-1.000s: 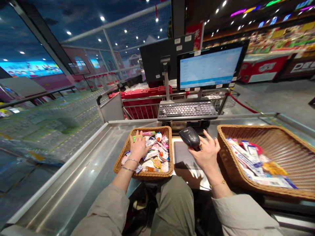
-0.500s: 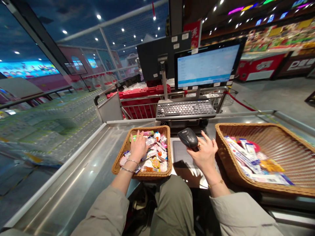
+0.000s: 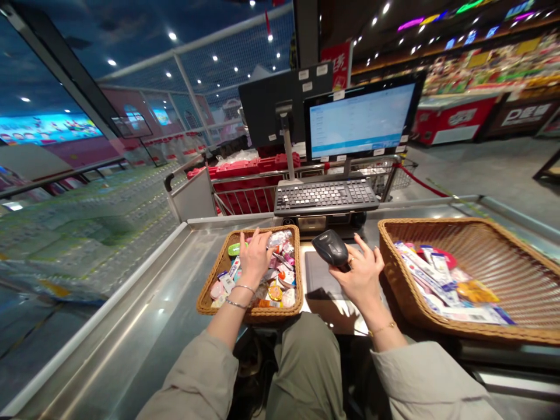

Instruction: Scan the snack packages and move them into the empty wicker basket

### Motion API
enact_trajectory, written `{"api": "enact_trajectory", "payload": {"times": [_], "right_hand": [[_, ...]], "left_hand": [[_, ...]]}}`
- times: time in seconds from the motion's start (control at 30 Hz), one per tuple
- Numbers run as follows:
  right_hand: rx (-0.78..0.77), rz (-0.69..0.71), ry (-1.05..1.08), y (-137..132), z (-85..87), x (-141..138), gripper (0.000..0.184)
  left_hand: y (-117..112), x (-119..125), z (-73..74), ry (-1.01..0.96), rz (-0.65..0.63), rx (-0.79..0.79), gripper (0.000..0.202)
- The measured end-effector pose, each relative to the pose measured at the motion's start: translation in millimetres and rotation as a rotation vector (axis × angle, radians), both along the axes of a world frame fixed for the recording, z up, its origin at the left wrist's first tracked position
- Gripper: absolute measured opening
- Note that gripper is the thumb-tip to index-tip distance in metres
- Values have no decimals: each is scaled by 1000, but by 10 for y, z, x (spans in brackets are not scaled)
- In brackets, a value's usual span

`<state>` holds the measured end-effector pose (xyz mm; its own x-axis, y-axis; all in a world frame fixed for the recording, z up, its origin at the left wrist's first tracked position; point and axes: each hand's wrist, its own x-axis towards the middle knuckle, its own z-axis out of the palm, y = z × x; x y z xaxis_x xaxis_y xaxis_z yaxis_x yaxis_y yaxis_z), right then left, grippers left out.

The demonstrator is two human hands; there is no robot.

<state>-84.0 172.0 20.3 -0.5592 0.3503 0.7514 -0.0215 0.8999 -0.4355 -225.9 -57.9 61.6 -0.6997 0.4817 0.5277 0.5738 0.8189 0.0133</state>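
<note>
My left hand [image 3: 256, 256] reaches into a small wicker basket [image 3: 300, 265] of mixed wrapped sweets. Between its thumb and forefinger is a shiny clear-and-silver packet [image 3: 280, 238]; the other fingers spread over the sweets. A green packet [image 3: 234, 249] lies left of the fingertips, and a round gold-wrapped sweet [image 3: 275, 291] lies to the right of the wrist. My right hand [image 3: 361, 271] holds a black barcode scanner [image 3: 331, 248] above the counter, its head pointing left and away from me. Most of the scanner's handle is hidden by the hand.
A larger wicker basket [image 3: 525, 262] on the right contains long white-and-blue packets [image 3: 426, 271] and an orange packet [image 3: 476, 291]. Beyond the scanner stand a keyboard [image 3: 326, 195] and a lit monitor [image 3: 361, 122]. The metal counter [image 3: 153, 315] extends left; a shopping cart [image 3: 242, 195] stands behind.
My left hand has shifted right and slightly away within the small basket, and the shiny packet has moved with it. My right hand still holds the scanner. The whole view has shifted slightly.
</note>
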Motion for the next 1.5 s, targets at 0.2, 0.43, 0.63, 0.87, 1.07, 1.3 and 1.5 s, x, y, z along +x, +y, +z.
{"api": "enact_trajectory", "payload": {"times": [0.2, 0.43, 0.63, 0.87, 1.07, 1.3, 1.5], "right_hand": [[13, 52, -16, -9, 34, 28, 16], [22, 110, -30, -23, 61, 41, 14], [44, 156, -29, -8, 55, 43, 12], [44, 167, -33, -17, 62, 49, 15], [48, 175, -39, -13, 78, 66, 14], [50, 185, -34, -6, 92, 75, 13], [45, 201, -31, -1, 92, 80, 12]], "left_hand": [[180, 33, -24, 17, -57, 41, 39], [330, 48, -15, 14, -94, 64, 39], [389, 56, -14, 12, -108, 70, 40], [420, 50, -37, 29, -105, 65, 39], [448, 46, -43, 31, -102, 60, 39], [469, 68, -13, 15, -110, 60, 41], [487, 67, -19, 20, -93, 27, 40]]}}
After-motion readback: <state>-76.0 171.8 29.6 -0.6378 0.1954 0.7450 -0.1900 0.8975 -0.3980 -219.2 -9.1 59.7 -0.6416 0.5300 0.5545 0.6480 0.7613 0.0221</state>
